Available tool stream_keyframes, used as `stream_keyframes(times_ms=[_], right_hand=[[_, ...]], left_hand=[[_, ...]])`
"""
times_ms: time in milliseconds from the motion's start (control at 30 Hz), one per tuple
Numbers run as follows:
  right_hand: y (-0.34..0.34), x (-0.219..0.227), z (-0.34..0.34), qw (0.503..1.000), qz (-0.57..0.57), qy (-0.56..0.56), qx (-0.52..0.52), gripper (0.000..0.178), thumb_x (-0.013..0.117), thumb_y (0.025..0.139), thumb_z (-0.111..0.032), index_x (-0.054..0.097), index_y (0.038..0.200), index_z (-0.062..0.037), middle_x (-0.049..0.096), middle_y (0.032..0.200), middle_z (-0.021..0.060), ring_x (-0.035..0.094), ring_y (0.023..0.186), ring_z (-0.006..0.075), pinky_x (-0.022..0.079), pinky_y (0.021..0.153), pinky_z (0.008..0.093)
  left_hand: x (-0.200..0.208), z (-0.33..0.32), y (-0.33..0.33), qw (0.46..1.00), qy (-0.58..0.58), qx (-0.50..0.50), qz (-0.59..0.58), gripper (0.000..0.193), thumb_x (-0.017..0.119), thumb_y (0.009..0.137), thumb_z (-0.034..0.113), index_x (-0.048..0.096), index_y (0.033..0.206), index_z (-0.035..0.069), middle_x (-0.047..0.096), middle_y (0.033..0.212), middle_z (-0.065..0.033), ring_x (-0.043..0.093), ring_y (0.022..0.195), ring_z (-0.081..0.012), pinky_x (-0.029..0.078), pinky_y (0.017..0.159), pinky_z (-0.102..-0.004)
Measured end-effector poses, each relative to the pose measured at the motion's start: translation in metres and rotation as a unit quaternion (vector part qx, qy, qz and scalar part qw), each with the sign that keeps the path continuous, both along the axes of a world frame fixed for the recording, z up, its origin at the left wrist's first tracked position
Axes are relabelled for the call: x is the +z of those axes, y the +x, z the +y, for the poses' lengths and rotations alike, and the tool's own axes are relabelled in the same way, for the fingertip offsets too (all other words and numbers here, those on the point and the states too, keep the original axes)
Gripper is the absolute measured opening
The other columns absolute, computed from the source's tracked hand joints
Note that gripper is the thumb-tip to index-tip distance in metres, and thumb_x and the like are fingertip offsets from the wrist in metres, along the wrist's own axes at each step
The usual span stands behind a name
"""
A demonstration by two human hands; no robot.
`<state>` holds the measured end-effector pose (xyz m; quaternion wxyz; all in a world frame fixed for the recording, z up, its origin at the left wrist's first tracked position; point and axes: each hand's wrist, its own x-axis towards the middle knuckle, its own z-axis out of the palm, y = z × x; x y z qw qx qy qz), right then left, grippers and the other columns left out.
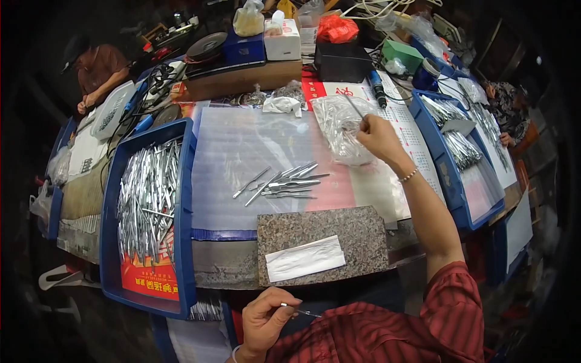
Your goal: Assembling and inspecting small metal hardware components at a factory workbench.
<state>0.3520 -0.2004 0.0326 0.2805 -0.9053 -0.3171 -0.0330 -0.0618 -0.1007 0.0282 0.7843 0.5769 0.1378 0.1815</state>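
Note:
My left hand (263, 320) is low in front of the table edge, thumb and fingers pinched on a slim silver metal piece (307, 313) that looks like tweezers. My right hand (379, 138) reaches out over a clear plastic bag (339, 130). Its fingers close on a thin grey metal piece (354, 107), whose kind I cannot make out. A loose pile of slim silver metal pieces (284, 181), shaped like tweezers, lies on the plastic-covered tabletop. Nearest me, a folded white paper towel (305, 259) rests on a speckled stone slab (321, 224).
A blue tray (187, 209) full of similar metal pieces stands at left. Another blue tray (433, 151) with bundled pieces is at right. Behind the bag lies a blue-black power tool (377, 89). Other people sit at the far left (100, 69) and far right (514, 112).

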Motion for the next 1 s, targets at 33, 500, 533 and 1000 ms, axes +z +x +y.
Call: stream_keyframes(times_ms=[33,500,533,1000], right_hand=[[-0.006,0.008,-0.007,0.999,-0.008,0.045,-0.006,0.011,0.060,0.076,-0.009,0.062,0.079,0.0019,0.065,0.073,0.0184,0.065,0.065,0.0317,0.051,0.064,0.0394],[-0.254,0.009,-0.083,0.853,0.394,0.255,0.228,0.009,0.065,0.081,0.005,0.062,0.088,-0.0009,0.064,0.081,0.0041,0.059,0.062,0.0059,0.047,0.053,0.0218],[-0.258,0.013,-0.082,0.865,0.377,0.238,0.231,0.010,0.066,0.081,0.004,0.064,0.089,-0.0009,0.064,0.078,0.0039,0.059,0.060,0.0065,0.046,0.052,0.0223],[-0.272,0.010,-0.081,0.917,0.136,0.221,0.303,0.031,0.068,0.071,0.005,0.068,0.100,-0.0035,0.052,0.064,0.0050,0.053,0.048,0.0166,0.041,0.043,0.0283]], left_hand=[[0.000,-0.003,0.003,1.000,-0.002,-0.001,0.000,0.010,0.064,0.089,-0.001,0.068,0.097,-0.004,0.063,0.091,-0.0101,0.061,0.077,-0.0127,0.048,0.066,-0.0212],[-0.008,-0.030,0.034,0.982,-0.188,0.016,-0.012,0.020,0.057,0.098,0.013,0.065,0.108,-0.003,0.064,0.091,-0.0038,0.060,0.072,-0.0080,0.049,0.066,-0.0215],[-0.008,-0.030,0.032,0.980,-0.197,0.018,-0.017,0.021,0.057,0.098,0.014,0.064,0.108,-0.003,0.064,0.091,-0.0038,0.060,0.072,-0.0081,0.049,0.066,-0.0215],[-0.013,-0.036,0.026,0.976,-0.214,0.030,-0.005,0.023,0.056,0.099,0.016,0.063,0.109,-0.004,0.064,0.091,-0.0064,0.060,0.071,-0.0084,0.049,0.066,-0.0211]])
